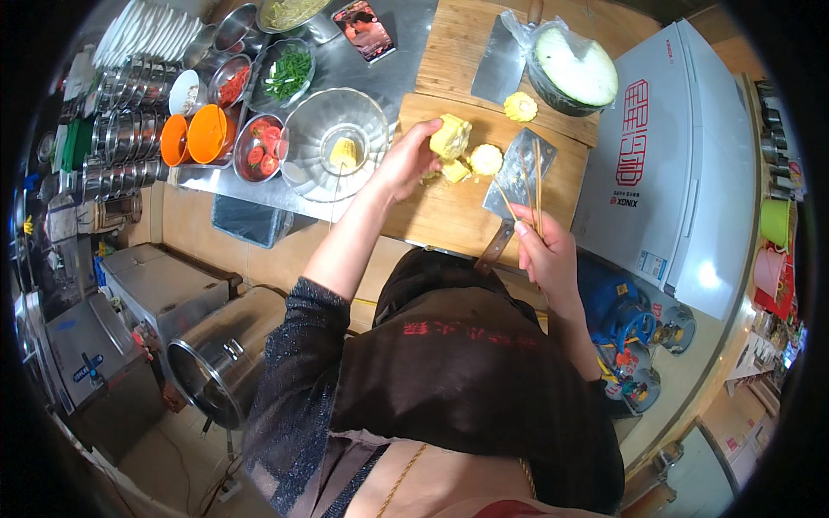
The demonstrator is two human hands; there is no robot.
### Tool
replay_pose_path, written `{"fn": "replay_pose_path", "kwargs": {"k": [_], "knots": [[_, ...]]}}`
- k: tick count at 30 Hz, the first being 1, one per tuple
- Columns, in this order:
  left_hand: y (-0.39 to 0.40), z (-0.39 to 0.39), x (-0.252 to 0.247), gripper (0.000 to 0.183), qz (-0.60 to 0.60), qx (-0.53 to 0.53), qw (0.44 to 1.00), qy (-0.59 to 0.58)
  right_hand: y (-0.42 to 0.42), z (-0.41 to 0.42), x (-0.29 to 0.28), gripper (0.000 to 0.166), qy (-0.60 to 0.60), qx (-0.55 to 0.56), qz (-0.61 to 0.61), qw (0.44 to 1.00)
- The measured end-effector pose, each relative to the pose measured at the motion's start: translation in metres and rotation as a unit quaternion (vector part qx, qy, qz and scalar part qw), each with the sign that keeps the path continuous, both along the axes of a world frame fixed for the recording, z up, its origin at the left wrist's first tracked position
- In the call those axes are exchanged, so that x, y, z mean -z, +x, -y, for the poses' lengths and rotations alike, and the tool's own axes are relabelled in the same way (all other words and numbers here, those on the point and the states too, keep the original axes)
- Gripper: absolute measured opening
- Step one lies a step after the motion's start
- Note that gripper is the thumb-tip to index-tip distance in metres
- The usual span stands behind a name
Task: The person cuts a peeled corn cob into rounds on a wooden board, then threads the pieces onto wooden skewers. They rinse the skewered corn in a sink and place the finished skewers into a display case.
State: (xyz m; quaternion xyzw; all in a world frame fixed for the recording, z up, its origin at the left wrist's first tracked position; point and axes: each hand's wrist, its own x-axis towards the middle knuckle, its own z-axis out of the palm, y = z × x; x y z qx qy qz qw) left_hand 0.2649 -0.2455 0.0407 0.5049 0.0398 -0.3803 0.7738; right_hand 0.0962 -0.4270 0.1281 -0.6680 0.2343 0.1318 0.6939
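Observation:
My left hand (408, 162) holds a chunk of corn cob (451, 136) above the wooden cutting board (427, 220). More corn pieces (486, 159) lie on the board beside it, and another (521, 107) lies farther back. Several thin wooden skewers (538, 188) are gripped in my right hand (544, 249), over a cleaver (518, 171) lying flat with its handle towards me. In the fluted glass bowl (304, 126) at the left sits a corn piece (343, 153) with a skewer in it that sticks out over the rim.
Bowls of sliced tomatoes (264, 152), chopped greens (288, 74) and orange bowls (208, 135) stand at the left. A second cleaver (499, 61) and a cut winter melon (576, 68) lie at the back. A white refrigerator (647, 155) stands at the right.

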Motion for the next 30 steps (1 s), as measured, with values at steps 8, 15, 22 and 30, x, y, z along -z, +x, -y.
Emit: {"fn": "replay_pose_path", "kwargs": {"k": [8,15,22,30], "knots": [[-0.048,-0.008,-0.029,0.043,-0.136,-0.076,0.971,-0.183,0.012,-0.026,0.007,0.024,0.003,-0.062,0.038,0.997],[-0.060,-0.018,-0.034,0.041,-0.119,-0.111,0.971,-0.175,0.014,-0.033,0.016,0.022,0.039,-0.067,0.046,0.996],[-0.078,-0.024,-0.029,0.034,-0.078,-0.139,0.980,-0.119,0.014,-0.050,0.013,0.020,0.044,-0.056,0.029,0.997],[-0.091,-0.034,-0.025,0.037,-0.098,-0.187,0.973,-0.098,0.025,-0.077,0.048,0.018,0.049,-0.068,0.091,0.992]]}}
